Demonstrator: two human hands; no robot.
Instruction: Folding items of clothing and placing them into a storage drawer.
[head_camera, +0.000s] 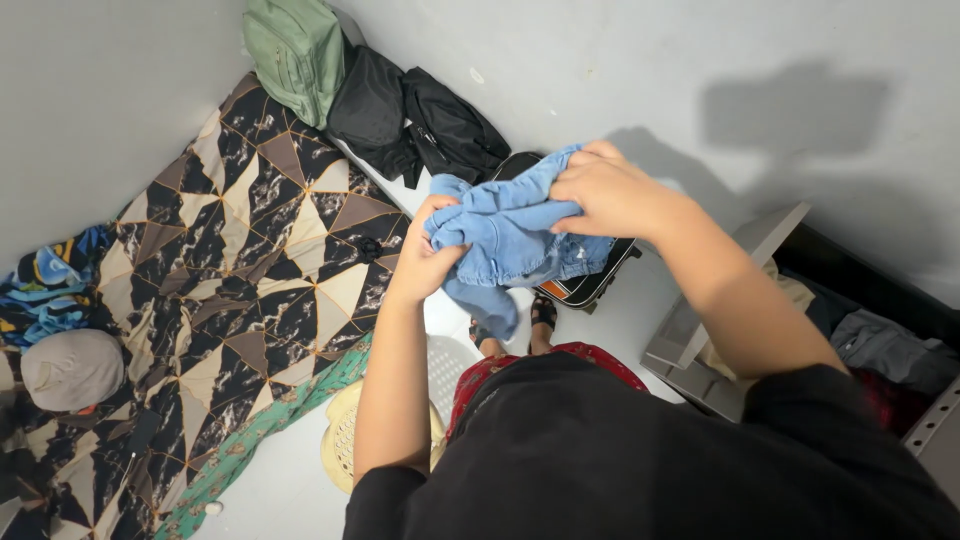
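I hold a bunched light blue denim garment (510, 235) up in front of me with both hands. My left hand (425, 262) grips its lower left part from underneath. My right hand (605, 190) clutches the upper right folds from above. A loose end of the denim hangs down between my arms. Below it my feet in sandals (543, 312) show on the white floor.
A mattress with a black, tan and white triangle-pattern sheet (250, 280) lies at left, a grey cap (72, 368) on it. A green backpack (295, 55) and black bags (420, 125) lean on the wall. An open drawer with clothes (880, 340) is at right; a plastic basket (345, 440) sits below.
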